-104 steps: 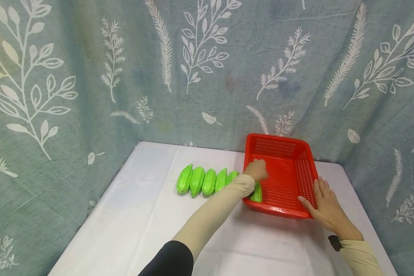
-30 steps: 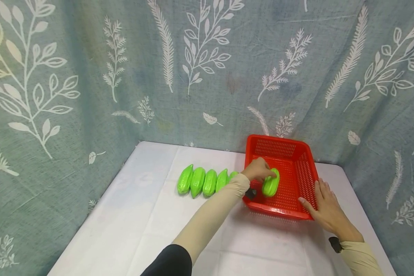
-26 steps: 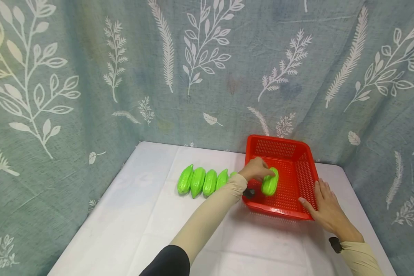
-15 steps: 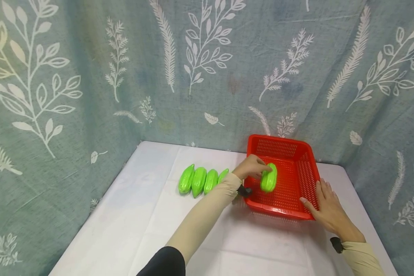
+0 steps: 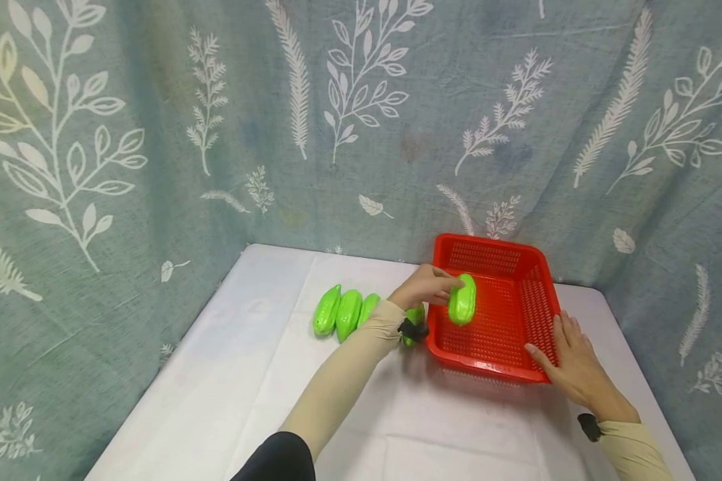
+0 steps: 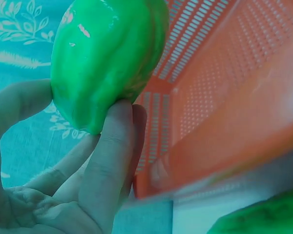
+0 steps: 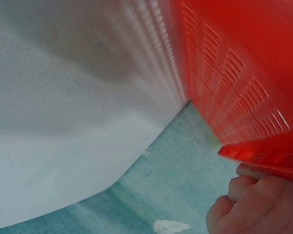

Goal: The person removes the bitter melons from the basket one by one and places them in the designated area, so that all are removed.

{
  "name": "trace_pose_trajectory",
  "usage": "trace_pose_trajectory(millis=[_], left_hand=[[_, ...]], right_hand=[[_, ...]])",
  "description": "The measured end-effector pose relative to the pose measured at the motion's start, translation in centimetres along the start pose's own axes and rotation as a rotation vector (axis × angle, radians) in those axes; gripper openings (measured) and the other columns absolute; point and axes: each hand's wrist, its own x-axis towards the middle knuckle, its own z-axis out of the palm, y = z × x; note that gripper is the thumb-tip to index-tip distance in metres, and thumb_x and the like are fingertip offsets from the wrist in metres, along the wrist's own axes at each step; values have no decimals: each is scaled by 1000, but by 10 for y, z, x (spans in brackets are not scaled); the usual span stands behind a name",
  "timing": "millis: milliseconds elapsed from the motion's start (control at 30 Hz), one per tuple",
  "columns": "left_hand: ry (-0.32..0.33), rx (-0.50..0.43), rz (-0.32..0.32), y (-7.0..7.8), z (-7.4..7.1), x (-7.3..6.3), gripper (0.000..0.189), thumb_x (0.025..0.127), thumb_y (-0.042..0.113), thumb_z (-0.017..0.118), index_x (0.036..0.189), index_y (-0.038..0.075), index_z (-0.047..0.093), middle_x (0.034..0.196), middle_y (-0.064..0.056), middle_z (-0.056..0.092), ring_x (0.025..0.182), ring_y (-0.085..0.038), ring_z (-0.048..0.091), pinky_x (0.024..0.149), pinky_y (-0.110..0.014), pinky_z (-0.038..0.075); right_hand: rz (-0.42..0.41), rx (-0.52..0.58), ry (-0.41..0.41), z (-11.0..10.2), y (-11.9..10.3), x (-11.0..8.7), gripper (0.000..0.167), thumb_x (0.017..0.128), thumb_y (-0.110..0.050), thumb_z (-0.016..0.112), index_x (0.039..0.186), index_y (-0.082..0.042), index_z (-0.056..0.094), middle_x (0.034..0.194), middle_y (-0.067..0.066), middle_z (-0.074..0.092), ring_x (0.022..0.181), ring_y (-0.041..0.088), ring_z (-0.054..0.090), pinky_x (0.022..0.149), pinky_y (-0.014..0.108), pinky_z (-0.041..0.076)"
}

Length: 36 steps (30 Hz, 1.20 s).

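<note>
My left hand (image 5: 424, 286) pinches a glossy green, ribbed, oblong fruit (image 5: 462, 299) between thumb and fingertips. In the head view the fruit overlaps the left side of a red perforated plastic basket (image 5: 487, 367). The left wrist view shows the fruit (image 6: 105, 58) tilted up from the fingertips, the orange-looking basket wall (image 6: 219, 102) behind it. At the basket's front right corner rests my right hand (image 5: 577, 364), its fingers extended along the outside and the thumb at the rim. The right wrist view has knuckles of that hand (image 7: 263, 202) against the basket edge.
Several similar green fruits (image 5: 327, 311) lie in a row on the white-covered table (image 5: 265, 374), left of the basket. My left forearm covers part of the row; one fruit (image 5: 418, 314) shows beside the wrist. A leaf-patterned curtain (image 5: 361, 133) hangs behind.
Within the last second, my left hand has moved left and slightly back with the fruit, from over the basket's middle toward its left rim. My right hand keeps its place on the basket.
</note>
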Motion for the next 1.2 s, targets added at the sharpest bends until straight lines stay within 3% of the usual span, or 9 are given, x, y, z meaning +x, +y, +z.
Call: trace_pose_trajectory(millis=[167,433,700,967,1200], left_hand=[[12,-27,6,-1,-7,-2,36,91,24,79,113,-3,74,96,-11,76,80,-16,72,78,-32,66],[24,-31,4,-3,-21,-7,49,92,29,78,126,-4,67,112,-17,76,94,-23,75,84,-35,66],[18,-62,-6,-6,-34,-9,59,94,28,76,137,-8,58,112,-21,76,87,-18,75,88,-38,65],[61,-70,5,-11,-48,-14,45,96,26,74,129,-3,68,103,-11,74,82,-15,71,87,-35,65],[93,-76,-25,-18,-67,-19,47,95,27,75,130,-3,67,109,-14,75,84,-16,73,88,-36,65]], right_hand=[[0,5,-2,-1,-1,0,103,103,-58,47,160,11,-4,168,37,-5,155,57,-4,124,77,3],[12,9,-1,2,0,-2,104,102,-59,47,161,9,-5,169,35,-5,156,56,-6,124,76,1],[17,-7,-8,1,0,-2,103,102,-59,47,160,10,-4,168,36,-6,154,58,-5,122,78,5],[13,-3,-5,2,0,-2,103,103,-58,47,160,11,-4,168,36,-6,155,57,-6,123,77,4],[3,-10,-1,2,-1,-1,102,103,-58,46,160,12,-2,167,37,-4,155,58,-4,123,77,5]])
